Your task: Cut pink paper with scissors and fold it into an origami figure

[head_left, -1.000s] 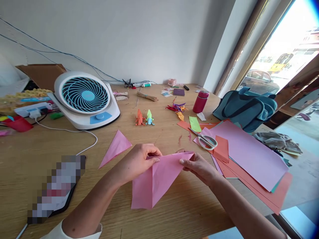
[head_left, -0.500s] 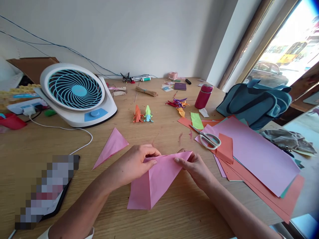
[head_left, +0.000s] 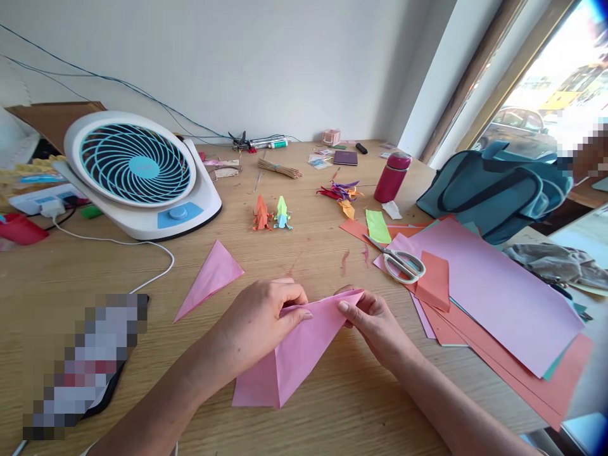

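A partly folded sheet of pink paper (head_left: 299, 354) is held between my two hands, low in the middle of the view. My left hand (head_left: 273, 310) pinches its top edge, thumb on the near side and the other fingers behind. At the right corner, my right hand (head_left: 373, 316) grips the paper between thumb and fingers. A vertical crease runs down the sheet, and its lower left part hangs toward the table. Beyond my left forearm a folded pink paper triangle (head_left: 211, 278) lies flat on the wooden table (head_left: 190, 405).
Scissors (head_left: 403, 265) rest on stacked coloured paper (head_left: 494, 304) at right. Two origami figures (head_left: 270, 215) stand ahead. A white fan (head_left: 190, 221) and a phone (head_left: 90, 367) with its cable are left. A red bottle (head_left: 393, 177) and teal bag (head_left: 494, 190) stand farther right.
My left hand has slid a little to the right along the paper's top edge. The paper's lower part has swung slightly left. The whole view has shifted a little.
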`<state>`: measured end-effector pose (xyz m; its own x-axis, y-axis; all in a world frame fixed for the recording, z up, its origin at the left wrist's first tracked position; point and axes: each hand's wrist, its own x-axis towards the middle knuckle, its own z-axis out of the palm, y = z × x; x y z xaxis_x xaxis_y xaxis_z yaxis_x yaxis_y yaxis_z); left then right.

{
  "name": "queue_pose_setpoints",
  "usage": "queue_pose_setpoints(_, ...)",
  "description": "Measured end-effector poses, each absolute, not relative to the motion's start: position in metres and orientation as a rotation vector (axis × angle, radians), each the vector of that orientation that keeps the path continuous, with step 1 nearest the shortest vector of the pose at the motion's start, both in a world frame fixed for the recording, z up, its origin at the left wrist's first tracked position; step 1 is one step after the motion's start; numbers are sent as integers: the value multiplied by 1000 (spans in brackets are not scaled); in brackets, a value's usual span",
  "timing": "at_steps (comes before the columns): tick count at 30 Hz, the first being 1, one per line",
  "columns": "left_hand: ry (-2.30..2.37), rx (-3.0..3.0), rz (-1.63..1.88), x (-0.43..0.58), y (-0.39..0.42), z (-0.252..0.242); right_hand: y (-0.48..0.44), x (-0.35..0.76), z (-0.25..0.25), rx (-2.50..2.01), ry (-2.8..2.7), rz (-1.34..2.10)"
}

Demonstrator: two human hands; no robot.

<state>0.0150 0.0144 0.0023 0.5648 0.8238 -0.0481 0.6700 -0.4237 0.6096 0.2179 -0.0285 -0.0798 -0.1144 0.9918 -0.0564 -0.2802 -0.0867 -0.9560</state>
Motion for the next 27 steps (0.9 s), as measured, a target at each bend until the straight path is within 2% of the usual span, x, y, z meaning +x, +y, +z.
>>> queue_pose_setpoints(27, 1302, 2409, 237, 10, -7, 27, -28, 220, -78, -838, -740, 1578)
